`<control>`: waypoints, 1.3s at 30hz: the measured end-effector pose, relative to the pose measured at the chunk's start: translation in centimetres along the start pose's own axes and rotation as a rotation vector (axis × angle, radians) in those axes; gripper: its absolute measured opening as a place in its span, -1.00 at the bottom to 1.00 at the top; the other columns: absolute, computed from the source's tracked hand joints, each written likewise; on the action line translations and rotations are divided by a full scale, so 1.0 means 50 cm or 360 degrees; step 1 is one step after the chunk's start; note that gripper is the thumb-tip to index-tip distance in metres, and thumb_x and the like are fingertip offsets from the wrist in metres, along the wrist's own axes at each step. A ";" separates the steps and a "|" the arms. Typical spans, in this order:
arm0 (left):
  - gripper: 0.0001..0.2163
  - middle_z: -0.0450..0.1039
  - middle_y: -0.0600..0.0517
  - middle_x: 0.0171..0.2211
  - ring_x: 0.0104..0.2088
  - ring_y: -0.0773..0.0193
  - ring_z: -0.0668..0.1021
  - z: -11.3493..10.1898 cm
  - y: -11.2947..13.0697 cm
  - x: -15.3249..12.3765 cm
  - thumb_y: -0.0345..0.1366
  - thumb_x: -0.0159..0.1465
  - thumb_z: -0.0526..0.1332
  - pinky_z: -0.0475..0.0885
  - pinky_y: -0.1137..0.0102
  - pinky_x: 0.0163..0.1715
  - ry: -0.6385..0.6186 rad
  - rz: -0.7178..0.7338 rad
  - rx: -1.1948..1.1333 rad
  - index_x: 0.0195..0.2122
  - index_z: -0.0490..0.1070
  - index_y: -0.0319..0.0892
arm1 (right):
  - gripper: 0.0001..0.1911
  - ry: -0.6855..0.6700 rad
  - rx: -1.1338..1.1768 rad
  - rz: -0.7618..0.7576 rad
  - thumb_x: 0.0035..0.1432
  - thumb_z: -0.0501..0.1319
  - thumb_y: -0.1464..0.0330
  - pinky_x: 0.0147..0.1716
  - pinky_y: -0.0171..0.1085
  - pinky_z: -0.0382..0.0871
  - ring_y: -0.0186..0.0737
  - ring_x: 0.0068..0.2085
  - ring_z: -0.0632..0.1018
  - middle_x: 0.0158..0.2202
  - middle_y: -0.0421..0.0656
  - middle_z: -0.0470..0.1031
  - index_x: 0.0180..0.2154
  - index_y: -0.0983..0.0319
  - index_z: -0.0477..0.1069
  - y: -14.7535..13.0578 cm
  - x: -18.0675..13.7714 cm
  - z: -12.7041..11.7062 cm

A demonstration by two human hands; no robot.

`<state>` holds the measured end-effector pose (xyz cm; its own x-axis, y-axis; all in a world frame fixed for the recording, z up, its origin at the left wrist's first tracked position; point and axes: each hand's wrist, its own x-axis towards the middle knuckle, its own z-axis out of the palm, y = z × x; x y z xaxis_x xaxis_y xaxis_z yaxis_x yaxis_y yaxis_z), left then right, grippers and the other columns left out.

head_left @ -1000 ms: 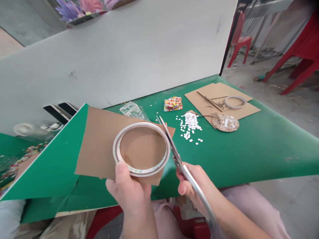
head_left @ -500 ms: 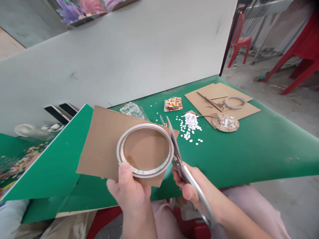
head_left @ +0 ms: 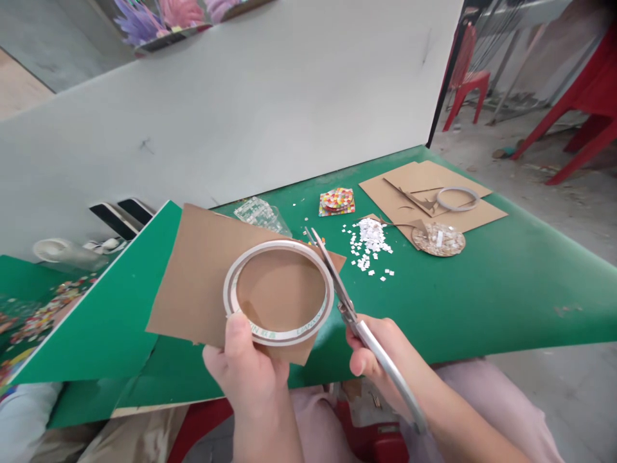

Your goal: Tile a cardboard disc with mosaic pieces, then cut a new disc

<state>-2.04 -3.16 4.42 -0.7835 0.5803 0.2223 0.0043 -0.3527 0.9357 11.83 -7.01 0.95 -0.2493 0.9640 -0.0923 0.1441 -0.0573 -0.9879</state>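
My left hand pinches a white tape ring flat against a brown cardboard sheet, thumb on the ring's near rim, both held above the green table. My right hand grips silver scissors. Their blades run along the ring's right side, nearly closed, at the cardboard's right edge.
On the table beyond lie a pile of small white squares, a colourful mosaic piece, a clear plastic bag, more cardboard sheets with another ring and a round disc. A white board stands behind. Red chairs stand right.
The scissor blades opened a little half a second ago and have closed again along the ring's right side. The ring and cardboard shifted slightly.
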 end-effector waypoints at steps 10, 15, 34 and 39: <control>-0.92 0.43 0.04 -0.36 -0.32 0.29 0.49 -0.001 0.003 0.001 -0.40 0.01 0.21 0.45 0.41 -0.38 -0.0033 -0.0013 -0.0045 -0.43 0.43 -0.23 | -0.25 -0.0329 0.0384 -0.0146 -0.13 -0.07 -0.29 -0.51 -0.37 0.13 -0.33 -0.43 0.21 -0.46 -0.23 0.20 -0.23 0.22 0.21 -0.002 -0.015 -0.007; -0.91 0.46 0.04 -0.34 -0.27 0.31 0.49 0.002 0.009 -0.002 -0.42 -0.01 0.19 0.46 0.45 -0.31 -0.0043 0.0049 -0.0046 -0.44 0.44 -0.24 | -0.28 -0.0237 0.0317 -0.0148 -0.18 -0.05 -0.29 -0.54 -0.39 0.06 -0.37 -0.47 0.17 -0.49 -0.28 0.17 -0.33 0.22 0.21 0.003 -0.010 -0.004; -0.90 0.48 0.03 -0.41 -0.24 0.28 0.53 -0.006 0.016 0.011 -0.46 0.02 0.18 0.47 0.45 -0.27 -0.0102 0.0084 -0.0035 -0.41 0.44 -0.26 | -0.28 -0.0084 -0.0057 -0.0053 -0.24 -0.09 -0.32 -0.59 -0.38 -0.10 -0.41 -0.53 0.05 -0.61 -0.32 0.05 -0.57 0.25 0.11 0.010 0.000 -0.012; -0.81 0.49 0.03 -0.46 -0.32 0.24 0.56 -0.016 0.009 0.012 -0.41 0.03 0.22 0.50 0.42 -0.37 -0.0171 0.0086 0.0029 -0.29 0.44 -0.23 | -0.27 -0.0364 0.0245 -0.0167 -0.16 -0.08 -0.30 -0.52 -0.38 0.08 -0.36 -0.47 0.16 -0.48 -0.26 0.17 -0.36 0.24 0.21 0.005 -0.013 -0.023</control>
<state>-3.00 -3.54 4.74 -0.7108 0.6365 0.2995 0.0564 -0.3728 0.9262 13.14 -7.37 0.92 -0.4672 0.8842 0.0027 -0.0366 -0.0163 -0.9992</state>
